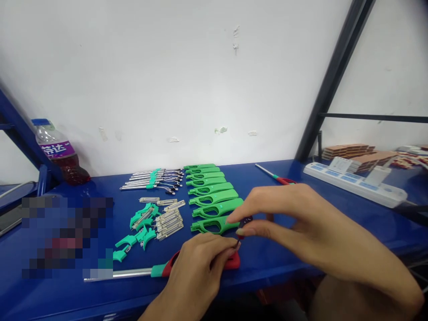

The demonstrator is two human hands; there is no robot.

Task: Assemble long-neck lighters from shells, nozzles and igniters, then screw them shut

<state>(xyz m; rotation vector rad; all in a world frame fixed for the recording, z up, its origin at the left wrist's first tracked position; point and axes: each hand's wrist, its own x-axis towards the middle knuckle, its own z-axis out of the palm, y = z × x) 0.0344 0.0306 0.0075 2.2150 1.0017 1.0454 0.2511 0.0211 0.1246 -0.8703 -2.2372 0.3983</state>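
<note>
A small dark tool [246,220], perhaps a screwdriver, is pinched between the thumb and finger of the right hand [294,223]. By the left hand [199,267] a red-handled lighter [160,270] is gripped near the counter [67,296]'s front edge, its silver tube [123,274], teal collar [156,271] and red handle [234,261] already joined. Another lighter [284,180], seemingly whole, is laid toward the back edge. Green handle shells [225,196], wired tubes [138,182], clear slim pieces [170,218] and teal pieces [126,241] are left unjoined.

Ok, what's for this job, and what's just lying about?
Likely job:
small dark pinched object
silver-tubed, red-handled device
looped green plastic handles
curved teal plastic pieces
flat clear plastic pieces
slim silver metal rods

Probably unrelated:
purple-labelled plastic bottle
long white power strip
</note>
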